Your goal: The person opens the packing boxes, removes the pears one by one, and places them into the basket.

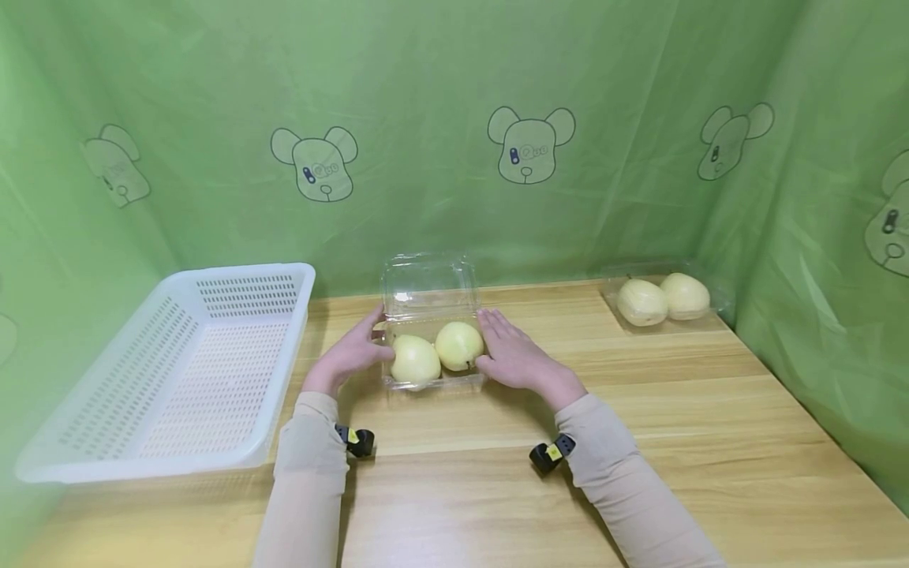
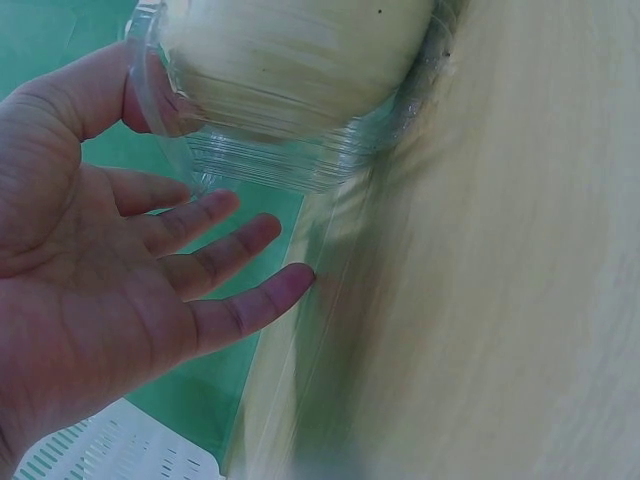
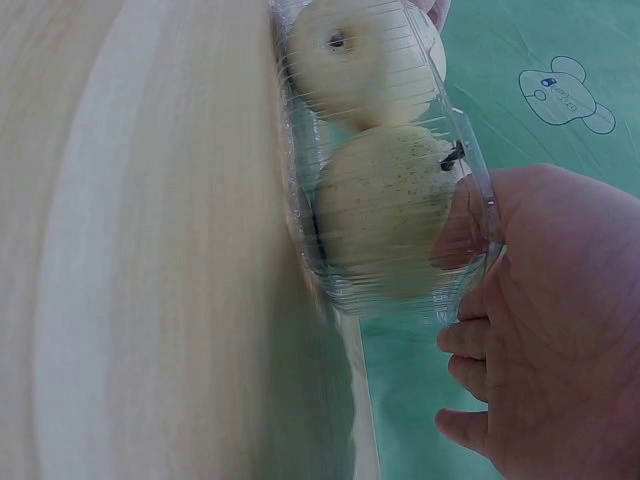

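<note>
A clear plastic clamshell box (image 1: 431,325) stands on the table with its lid (image 1: 429,285) raised at the back. Two round, pale yellow pears (image 1: 415,360) lie side by side inside it; dark stems show in the right wrist view. At the box's left side, my left hand (image 1: 353,354) hooks its thumb over the rim, the other fingers spread outside the wall. On the opposite side my right hand (image 1: 516,353) holds the rim likewise, its thumb inside by a pear (image 3: 390,205) and its fingers outside.
To the left is a large white perforated plastic basket (image 1: 213,386). Another clear box (image 1: 642,326) with two pears (image 1: 663,300) sits at the back right. Green bear-printed cloth (image 1: 426,95) hangs around the back and sides of the wooden table (image 1: 454,505).
</note>
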The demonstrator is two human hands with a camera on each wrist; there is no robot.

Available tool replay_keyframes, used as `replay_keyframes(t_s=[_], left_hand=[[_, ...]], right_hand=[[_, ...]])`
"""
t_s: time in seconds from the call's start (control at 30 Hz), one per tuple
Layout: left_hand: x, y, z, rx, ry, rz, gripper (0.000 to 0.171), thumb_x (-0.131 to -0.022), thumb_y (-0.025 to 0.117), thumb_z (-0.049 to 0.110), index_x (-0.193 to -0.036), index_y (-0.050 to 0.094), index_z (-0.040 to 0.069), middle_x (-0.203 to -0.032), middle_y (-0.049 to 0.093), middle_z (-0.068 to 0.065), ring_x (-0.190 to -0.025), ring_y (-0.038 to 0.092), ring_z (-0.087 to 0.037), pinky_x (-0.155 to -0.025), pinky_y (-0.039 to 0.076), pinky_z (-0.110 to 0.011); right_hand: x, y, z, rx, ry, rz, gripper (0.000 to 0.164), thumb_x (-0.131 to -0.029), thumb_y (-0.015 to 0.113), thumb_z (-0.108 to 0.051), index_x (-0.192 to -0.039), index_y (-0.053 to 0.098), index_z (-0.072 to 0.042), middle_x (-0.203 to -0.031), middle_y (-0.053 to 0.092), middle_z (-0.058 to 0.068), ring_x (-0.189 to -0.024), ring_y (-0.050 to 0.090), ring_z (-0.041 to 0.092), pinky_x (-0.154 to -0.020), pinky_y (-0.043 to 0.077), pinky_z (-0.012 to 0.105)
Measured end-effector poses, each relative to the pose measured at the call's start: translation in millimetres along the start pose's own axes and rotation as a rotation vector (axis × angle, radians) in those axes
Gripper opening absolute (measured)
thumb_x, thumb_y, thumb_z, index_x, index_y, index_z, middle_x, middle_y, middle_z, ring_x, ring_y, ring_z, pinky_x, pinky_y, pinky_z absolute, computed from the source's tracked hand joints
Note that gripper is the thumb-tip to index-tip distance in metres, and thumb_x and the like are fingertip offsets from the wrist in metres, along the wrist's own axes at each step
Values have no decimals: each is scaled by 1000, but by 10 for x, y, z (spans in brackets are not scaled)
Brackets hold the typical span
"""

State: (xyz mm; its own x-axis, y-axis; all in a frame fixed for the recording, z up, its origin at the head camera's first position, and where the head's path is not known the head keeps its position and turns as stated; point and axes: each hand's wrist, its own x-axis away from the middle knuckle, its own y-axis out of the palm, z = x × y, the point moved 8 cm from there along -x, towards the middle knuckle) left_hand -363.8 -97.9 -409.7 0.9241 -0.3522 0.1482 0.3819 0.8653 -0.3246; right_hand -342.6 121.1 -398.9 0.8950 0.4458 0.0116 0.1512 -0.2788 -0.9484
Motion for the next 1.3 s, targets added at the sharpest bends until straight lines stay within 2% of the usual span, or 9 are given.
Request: replay_keyframes(t_s=[0.37, 0.67, 0.87, 1.3], left_hand=[[-1, -7, 12, -19, 2, 0, 103, -77, 62, -5, -156, -4, 8, -164, 9, -17, -146, 25, -41, -118, 29, -51], [1, -22, -1, -34, -14, 8, 104, -76, 64, -4, -157, 0, 8, -164, 13, -15, -146, 25, -39, -119, 28, -51], [20, -26, 21, -66, -24, -1, 102, -76, 64, -2, -156, 0, 5, -163, 14, -17, -146, 25, -41, -119, 27, -53], [28, -39, 34, -98, -21, -15, 101, -77, 64, -2, -155, 1, 2, -162, 15, -19, -146, 25, -42, -119, 26, -53]], right_hand=[[-28, 38, 45, 2, 6, -1, 80, -92, 42, -33, -153, 9, 6, -162, 9, 23, -151, 7, 38, -125, 13, 49], [0, -3, -9, 16, 6, -10, 81, -92, 47, -33, -152, 10, 7, -162, 11, 24, -151, 10, 39, -124, 15, 50], [12, -17, -47, 27, 2, -17, 80, -92, 46, -31, -152, 12, 9, -161, 12, 26, -150, 11, 41, -123, 16, 52], [13, -9, -52, 34, 17, -42, 81, -93, 46, -34, -152, 10, 6, -162, 10, 23, -151, 9, 39, -124, 15, 50]])
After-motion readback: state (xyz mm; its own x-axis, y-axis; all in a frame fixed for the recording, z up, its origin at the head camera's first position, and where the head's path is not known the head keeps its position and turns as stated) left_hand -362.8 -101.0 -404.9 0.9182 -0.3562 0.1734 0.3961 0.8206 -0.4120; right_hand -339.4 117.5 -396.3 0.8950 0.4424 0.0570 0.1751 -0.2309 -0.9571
